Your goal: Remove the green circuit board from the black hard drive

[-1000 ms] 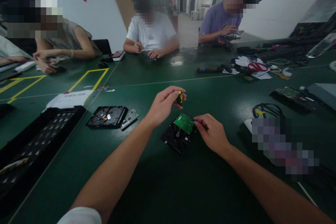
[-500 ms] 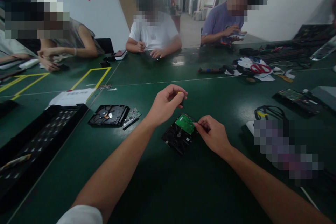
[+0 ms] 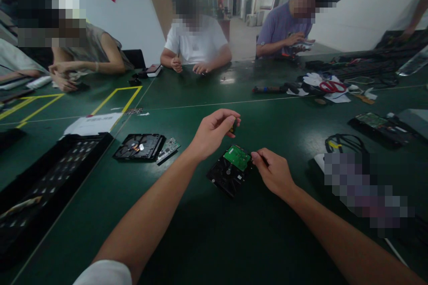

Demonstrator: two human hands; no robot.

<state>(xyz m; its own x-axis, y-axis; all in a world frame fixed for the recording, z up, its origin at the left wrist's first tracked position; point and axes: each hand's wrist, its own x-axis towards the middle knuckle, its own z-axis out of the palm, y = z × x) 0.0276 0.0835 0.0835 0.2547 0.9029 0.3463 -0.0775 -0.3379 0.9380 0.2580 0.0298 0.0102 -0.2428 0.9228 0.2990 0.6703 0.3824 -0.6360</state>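
A black hard drive (image 3: 224, 175) with a green circuit board (image 3: 237, 157) on top lies on the green table (image 3: 207, 231) in front of me. My left hand (image 3: 214, 131) hovers just above the drive's far edge, fingers pinched round the small black and yellow handle of a screwdriver (image 3: 233, 127). My right hand (image 3: 272, 173) rests on the table at the drive's right side, fingers curled tight against the edge of the circuit board; what they hold, if anything, is hidden.
A second opened drive (image 3: 138, 146) and a loose board (image 3: 167, 148) lie to the left, beside a long black tray (image 3: 43, 182). Cables (image 3: 343, 142), another board (image 3: 372, 121), red scissors (image 3: 331, 86) and tools sit at right. Three people work across the table.
My left hand has turned slightly, hiding most of the screwdriver's yellow handle. My right hand has closed tighter at the board's edge. The drive has not moved.
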